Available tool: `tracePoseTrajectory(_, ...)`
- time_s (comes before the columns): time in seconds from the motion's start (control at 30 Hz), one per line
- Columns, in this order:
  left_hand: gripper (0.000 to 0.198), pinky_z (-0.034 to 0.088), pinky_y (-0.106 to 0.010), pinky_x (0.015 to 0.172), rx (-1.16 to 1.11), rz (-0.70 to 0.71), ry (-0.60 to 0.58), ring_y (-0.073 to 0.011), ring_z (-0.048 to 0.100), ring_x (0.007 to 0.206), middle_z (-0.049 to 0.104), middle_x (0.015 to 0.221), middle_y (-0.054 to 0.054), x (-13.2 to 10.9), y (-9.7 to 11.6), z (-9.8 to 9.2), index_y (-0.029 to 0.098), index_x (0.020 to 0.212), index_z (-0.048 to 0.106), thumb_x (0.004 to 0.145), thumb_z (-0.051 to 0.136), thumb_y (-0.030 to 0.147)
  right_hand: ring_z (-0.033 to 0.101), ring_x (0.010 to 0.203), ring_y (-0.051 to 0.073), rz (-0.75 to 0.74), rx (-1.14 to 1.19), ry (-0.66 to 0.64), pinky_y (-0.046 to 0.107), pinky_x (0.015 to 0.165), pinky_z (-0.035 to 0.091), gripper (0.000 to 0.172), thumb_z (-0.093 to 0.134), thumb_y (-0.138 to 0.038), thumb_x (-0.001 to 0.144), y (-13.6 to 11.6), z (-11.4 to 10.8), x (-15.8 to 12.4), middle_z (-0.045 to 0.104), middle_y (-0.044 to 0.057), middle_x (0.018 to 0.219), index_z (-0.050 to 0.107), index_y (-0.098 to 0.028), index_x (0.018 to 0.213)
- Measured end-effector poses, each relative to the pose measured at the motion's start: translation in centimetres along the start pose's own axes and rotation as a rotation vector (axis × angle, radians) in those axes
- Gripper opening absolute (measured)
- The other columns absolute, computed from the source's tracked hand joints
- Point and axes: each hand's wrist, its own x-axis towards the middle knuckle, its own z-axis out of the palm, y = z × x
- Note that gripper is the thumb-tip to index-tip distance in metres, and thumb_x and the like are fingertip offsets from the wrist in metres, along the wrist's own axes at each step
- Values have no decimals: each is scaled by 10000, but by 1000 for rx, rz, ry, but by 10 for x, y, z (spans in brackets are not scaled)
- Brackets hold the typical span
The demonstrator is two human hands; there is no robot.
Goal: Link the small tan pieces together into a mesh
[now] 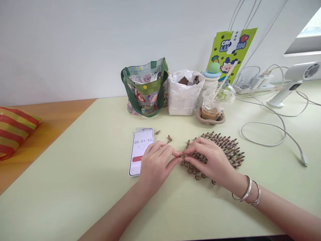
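My left hand [160, 160] and my right hand [208, 159] meet fingertip to fingertip, both closed in a pinch on one small brassy screw [183, 155]. Fingertips cover much of it, so its exact form is hard to see. Partly under my right hand spreads a pile of small bronze-coloured screws [232, 147], many standing with their shanks up. Nearer me, several round metal pieces [197, 177] lie at the pile's edge. A few loose screws [170, 138] rest beyond my left hand. The phone [135, 167], showing a running-time display of 00:01:52, lies partly behind my left hand.
Along the wall stand a clear bag with green straps [147, 97], a white plastic bag [185, 100], a bottle [210, 80] and an iced drink cup [213, 103] in a carton holder. A white cable [265, 124] loops at right beside a small fan [288, 83].
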Motion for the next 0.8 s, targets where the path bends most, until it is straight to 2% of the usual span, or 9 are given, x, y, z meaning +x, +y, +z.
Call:
tracePoseTrajectory(0.33,53,378,-295,698,45,-28,55,-167,554,787,664,751,51,3,-2,-1,214,796,563,805,614,218,589,754,169,64,-23,53,333,715,442,87,571,-200,808,3,-5,1,656,16,766,585,-209,893)
tracePoseTrajectory(0.67,88,401,-287,721,-39,46,59,-149,560,800,667,736,57,2,1,0,207,755,563,780,647,212,575,736,154,165,145,-112,288,680,460,74,576,-276,820,-2,-4,0,611,23,787,618,-219,841)
tracePoseTrajectory(0.8,103,414,-281,695,-65,79,81,-151,557,790,663,713,56,0,0,1,205,730,565,770,660,210,564,719,144,156,176,-137,271,658,451,104,548,-286,842,-3,-3,0,597,15,756,622,-217,817)
